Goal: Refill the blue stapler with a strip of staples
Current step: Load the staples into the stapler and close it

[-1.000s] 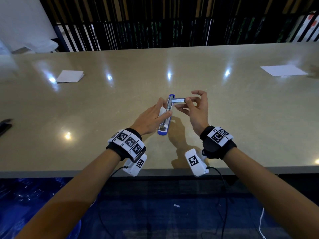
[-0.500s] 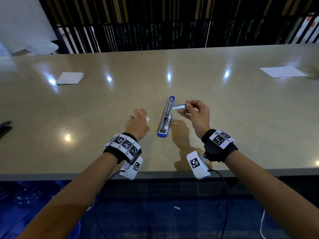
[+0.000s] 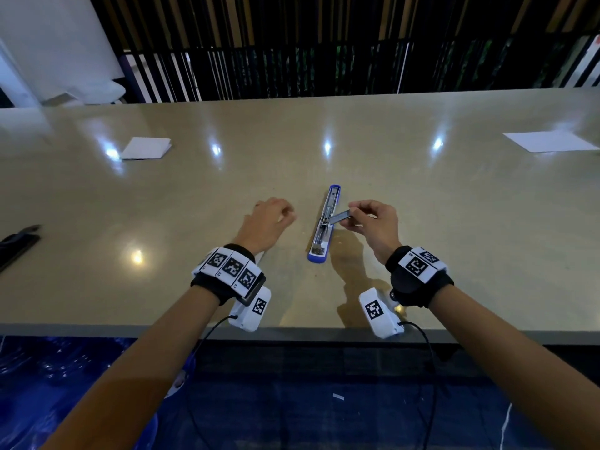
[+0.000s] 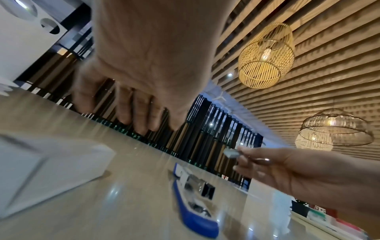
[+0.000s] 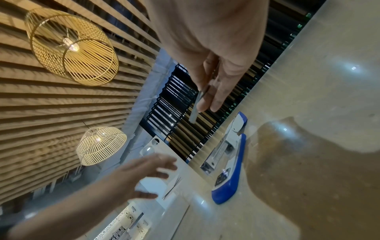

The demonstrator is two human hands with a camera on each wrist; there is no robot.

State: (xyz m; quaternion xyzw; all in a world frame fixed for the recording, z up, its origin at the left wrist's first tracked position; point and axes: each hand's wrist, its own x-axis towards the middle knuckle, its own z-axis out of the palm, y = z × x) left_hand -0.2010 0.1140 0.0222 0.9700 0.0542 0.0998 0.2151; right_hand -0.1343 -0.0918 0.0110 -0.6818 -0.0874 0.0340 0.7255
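Note:
The blue stapler [image 3: 324, 225] lies opened out flat on the beige table, its metal magazine facing up. It also shows in the wrist views as the stapler [image 4: 193, 209] [image 5: 228, 168]. My right hand [image 3: 349, 219] pinches a short silver staple strip [image 3: 341, 217] between thumb and fingers. The strip's free end tilts down over the magazine's middle. The strip [image 5: 194, 113] [image 4: 231, 153] hangs a little above the stapler. My left hand [image 3: 272, 219] hovers left of the stapler, fingers loosely curled, holding nothing.
A small white box [image 4: 41, 170] sits on the table under my left hand. A folded white paper [image 3: 146, 148] lies far left, a white sheet [image 3: 545, 141] far right. A dark object [image 3: 16, 245] lies at the left edge. The table's front edge [image 3: 292, 332] is near my wrists.
My left hand has let go of the stapler and moved left, down near the table. My right hand has lowered the strip and tilted it toward the open magazine.

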